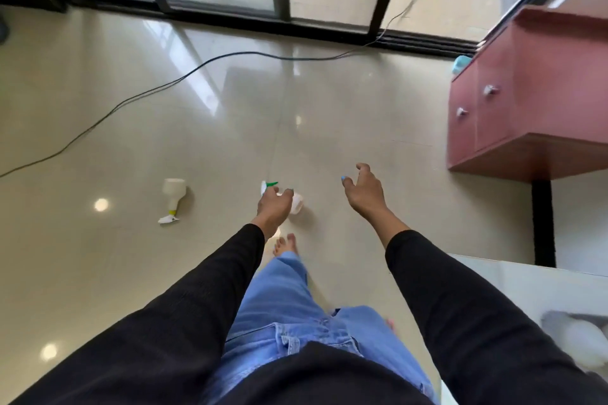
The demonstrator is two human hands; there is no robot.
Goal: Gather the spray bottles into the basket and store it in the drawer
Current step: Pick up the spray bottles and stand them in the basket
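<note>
On floor, near: bare foot (285, 245), jeans.
Left hand (273, 207): fingers curled round green-nozzle bottle (296, 204).
Right hand (363, 191): fingers spread, holding nothing.
Second bottle (172, 197): lying left, apart.
Far right: red cabinet (526, 92).

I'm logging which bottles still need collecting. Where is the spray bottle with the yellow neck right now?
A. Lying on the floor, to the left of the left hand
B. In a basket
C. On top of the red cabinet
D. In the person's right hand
A: the yellow-necked spray bottle lies on its side on the floor, apart from the left hand, with nothing touching it.
</note>
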